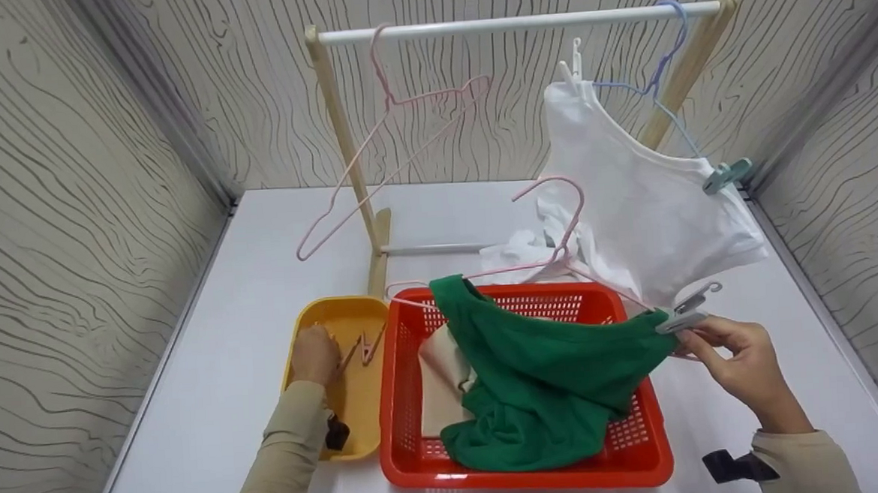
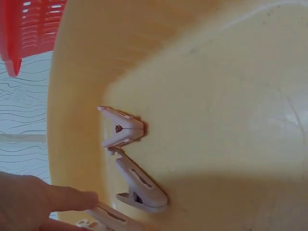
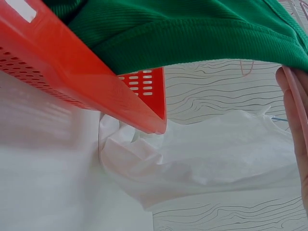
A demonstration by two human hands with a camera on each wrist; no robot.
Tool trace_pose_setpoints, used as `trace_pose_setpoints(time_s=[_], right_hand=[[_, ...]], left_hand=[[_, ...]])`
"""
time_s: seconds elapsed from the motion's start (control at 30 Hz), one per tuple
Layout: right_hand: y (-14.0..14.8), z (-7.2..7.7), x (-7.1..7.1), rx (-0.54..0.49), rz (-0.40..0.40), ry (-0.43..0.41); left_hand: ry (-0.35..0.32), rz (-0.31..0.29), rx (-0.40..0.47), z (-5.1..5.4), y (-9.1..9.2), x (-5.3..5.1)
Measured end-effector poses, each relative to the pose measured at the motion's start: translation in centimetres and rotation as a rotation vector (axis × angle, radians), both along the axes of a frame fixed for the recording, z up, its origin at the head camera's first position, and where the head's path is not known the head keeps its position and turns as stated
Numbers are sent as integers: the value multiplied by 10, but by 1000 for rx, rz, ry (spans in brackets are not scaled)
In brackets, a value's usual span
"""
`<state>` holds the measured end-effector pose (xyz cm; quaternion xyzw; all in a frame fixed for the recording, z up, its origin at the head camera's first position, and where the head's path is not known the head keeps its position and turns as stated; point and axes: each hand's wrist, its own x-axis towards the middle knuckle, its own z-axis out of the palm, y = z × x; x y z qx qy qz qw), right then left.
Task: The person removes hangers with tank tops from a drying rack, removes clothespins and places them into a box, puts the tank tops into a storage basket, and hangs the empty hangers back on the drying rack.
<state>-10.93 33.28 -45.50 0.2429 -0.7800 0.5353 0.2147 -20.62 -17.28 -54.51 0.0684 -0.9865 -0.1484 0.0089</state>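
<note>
Green garment [image 1: 550,361], white tabletop [image 1: 206,386], wavy-lined walls [image 1: 56,259]

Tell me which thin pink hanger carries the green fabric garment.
The thin pink hanger held by the right hand, above the red plastic basket: the green garment hangs from it. The other, bare pink hanger hangs on the white horizontal rail.

left hand [image 2: 45,204]: pinching clothespin [image 2: 115,220] | nearby: two more clothespins [image 2: 135,127] [image 2: 150,195] | inside: yellow tray [image 2: 216,106]

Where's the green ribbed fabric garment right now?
In the head view, the green ribbed fabric garment hangs over the red perforated plastic basket, right of the yellow plastic tray, with the person's right hand at its upper right corner.
</note>
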Motion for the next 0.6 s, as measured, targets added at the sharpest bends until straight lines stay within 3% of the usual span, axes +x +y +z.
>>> trace_pose_setpoints(time_s=[0.17,0.27,0.43,0.6], right_hand=[[0,2,1,9,25,0],[-1,3,1,35,23,9],[-1,4,2,93,-25,-4],[-1,4,2,45,-20,-10]], left_hand=[[-31,-18,-204,-3,2,-1],[-30,-6,-264,-6,4,-2],[-14,56,-180,-11,5,-7],[-33,65,-130,-10,5,-7]])
